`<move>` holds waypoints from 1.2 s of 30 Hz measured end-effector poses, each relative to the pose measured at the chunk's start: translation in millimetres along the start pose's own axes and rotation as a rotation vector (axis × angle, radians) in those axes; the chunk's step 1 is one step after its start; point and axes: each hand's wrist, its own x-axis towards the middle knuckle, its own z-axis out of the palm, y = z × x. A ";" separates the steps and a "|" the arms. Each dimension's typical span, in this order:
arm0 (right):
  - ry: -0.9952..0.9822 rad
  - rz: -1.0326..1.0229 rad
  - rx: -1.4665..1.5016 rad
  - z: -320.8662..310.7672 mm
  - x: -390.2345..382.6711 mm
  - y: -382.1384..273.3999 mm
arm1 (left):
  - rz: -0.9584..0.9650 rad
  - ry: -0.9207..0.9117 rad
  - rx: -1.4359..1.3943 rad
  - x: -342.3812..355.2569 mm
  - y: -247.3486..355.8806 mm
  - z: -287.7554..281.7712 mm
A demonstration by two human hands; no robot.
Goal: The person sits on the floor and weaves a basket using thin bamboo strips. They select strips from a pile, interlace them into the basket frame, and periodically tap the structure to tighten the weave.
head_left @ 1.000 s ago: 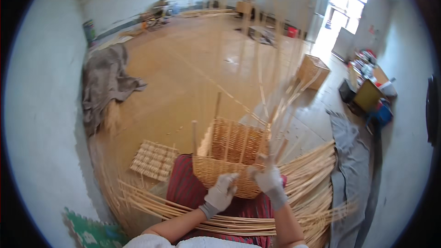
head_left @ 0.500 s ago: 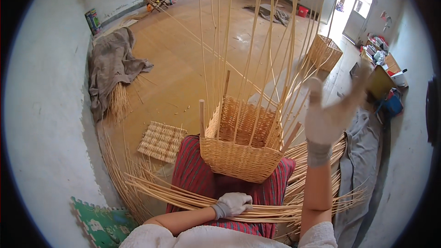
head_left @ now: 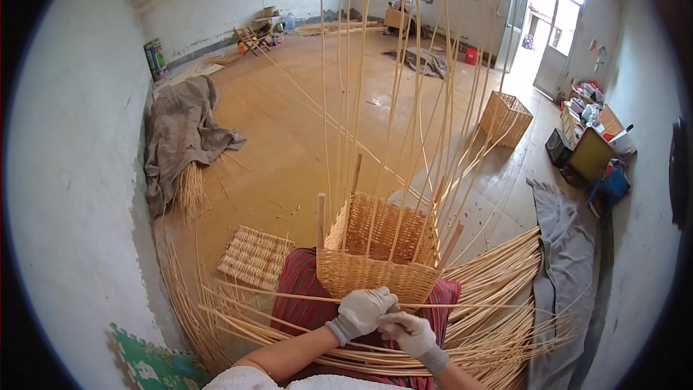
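A partly woven wicker basket [head_left: 379,274] rests on the striped red cloth over my lap. Tall upright rods [head_left: 393,123] and short thick corner stakes rise from its walls. My left hand [head_left: 364,312], in a pale glove with a grey cuff, is closed around a thin wicker rod [head_left: 303,295] lying crosswise just in front of the basket. Close beside it, my gloved right hand [head_left: 410,334] has its fingers pinched together; what sits between them is too small to make out. Below both hands, a bundle of loose rods [head_left: 289,337] lies across my lap.
A flat woven panel [head_left: 254,258] lies on the floor at the left. More rods [head_left: 498,274] spread out at the right beside a grey cloth [head_left: 567,260]. Farther off are a finished-looking basket [head_left: 505,120], a cloth-covered bundle [head_left: 184,137] and a person [head_left: 401,3] near the window.
My right hand has come down from its raised place at the right to beside my left. My left hand has risen from the bundle toward the basket, with a single rod in it.
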 end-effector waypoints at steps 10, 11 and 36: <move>0.240 -0.375 0.340 -18.8 14.7 -45.8 | 0.167 0.325 -0.297 0.9 25.8 -29.8; 0.272 -0.383 0.433 -26.5 15.4 -57.9 | 0.175 0.324 -0.310 -2.7 26.0 -39.0; 0.574 -0.106 0.535 -93.7 -12.5 -44.8 | -0.040 0.151 -0.246 -9.1 -12.5 -20.2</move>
